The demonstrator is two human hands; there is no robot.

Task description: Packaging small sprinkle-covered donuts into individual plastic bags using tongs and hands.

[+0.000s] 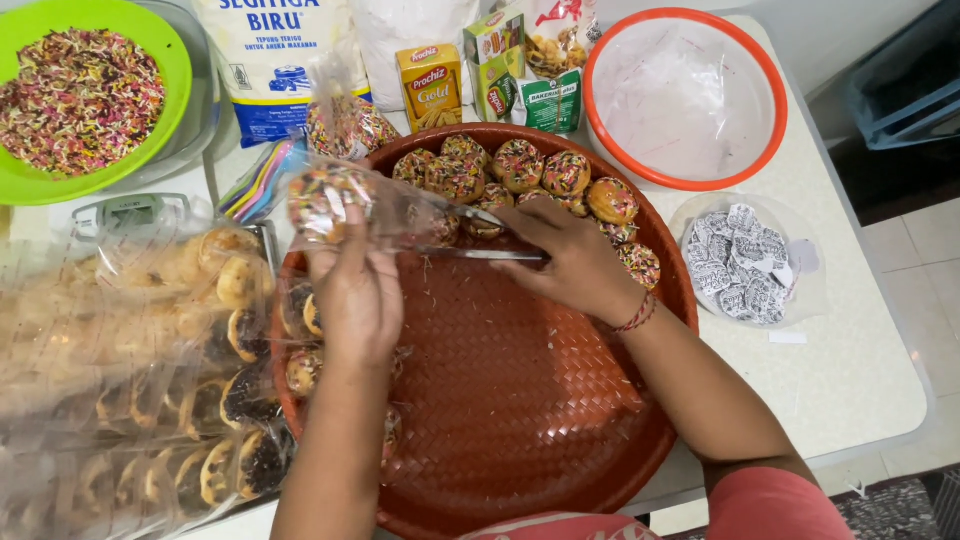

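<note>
My left hand (355, 290) holds up a clear plastic bag (345, 205) with sprinkle-covered cookies inside, over the left side of a round brown woven tray (520, 400). My right hand (575, 262) grips metal tongs (480, 235) whose tips point left into the bag's mouth. A pile of sprinkle-topped cookies (530, 175) lies at the far side of the tray, just beyond my right hand. A few more cookies (303, 370) lie along the tray's left rim, partly under my left forearm.
Stacked clear bags of packed cookies (130, 370) fill the left. A green bowl of sprinkles (80, 95) sits far left, an orange-rimmed bowl (690, 95) far right, a plastic tub of small sachets (745, 260) at right. Flour bag and small boxes (432, 85) stand behind.
</note>
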